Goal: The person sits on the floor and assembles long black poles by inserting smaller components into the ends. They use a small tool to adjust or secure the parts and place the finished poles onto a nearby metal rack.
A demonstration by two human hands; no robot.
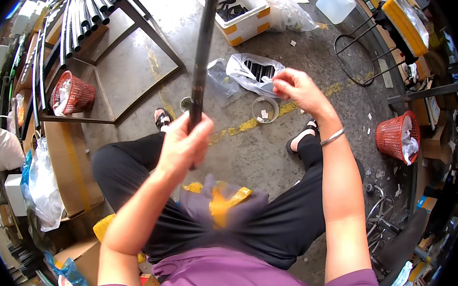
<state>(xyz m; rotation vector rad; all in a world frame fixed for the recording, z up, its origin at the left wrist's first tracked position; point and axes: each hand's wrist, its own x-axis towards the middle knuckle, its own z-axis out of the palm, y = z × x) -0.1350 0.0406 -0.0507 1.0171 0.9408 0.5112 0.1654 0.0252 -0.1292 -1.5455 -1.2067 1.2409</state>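
Observation:
My left hand (185,142) is wrapped round a long black tube (201,64), which rises away from me past the top of the picture. My right hand (305,94) is raised with thumb and fingertips pinched together; whatever they may hold is too small to make out. Just beyond those fingertips, on the floor, a white plastic bag (236,67) lies open around several black ribbed pieces (260,69). A small round tub (265,109) with white scraps inside stands below it. Across my lap lies a grey pad with yellow tape (224,202).
Many black tubes (87,22) rest on a metal frame (144,93) at the far left. A taped white foam box (247,28) stands ahead. Red baskets stand on the left (79,95) and right (392,136). A yellow-edged stool (405,24) lies tipped at the right.

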